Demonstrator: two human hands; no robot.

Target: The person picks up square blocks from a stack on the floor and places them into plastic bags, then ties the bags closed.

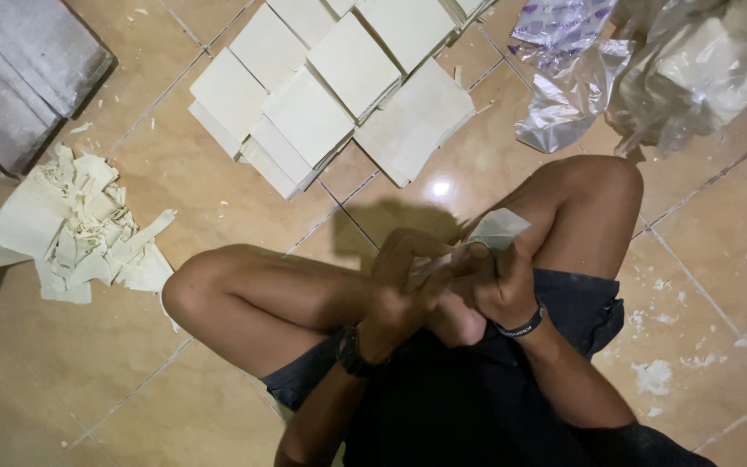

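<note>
Both hands meet above the crossed legs in the head view: the left hand (404, 290) and right hand (499, 281) pinch a small pale sheet (496, 232) between them. Held so lightly, it could tear or drop onto the tiled floor (218, 207) near the stacked squares (339, 78).

The floor (218, 199) was glossy tan tile with pale grout lines, dusted with small white crumbs. On it lay overlapping stacks of cream square sheets (330, 86) at the top, a heap of torn cream scraps (75, 229) at the left, and crumpled clear plastic bags (650, 69) at the upper right — one of them wrapped around more cream sheets. A grey slab (19, 69) rested in the upper left corner.
</note>
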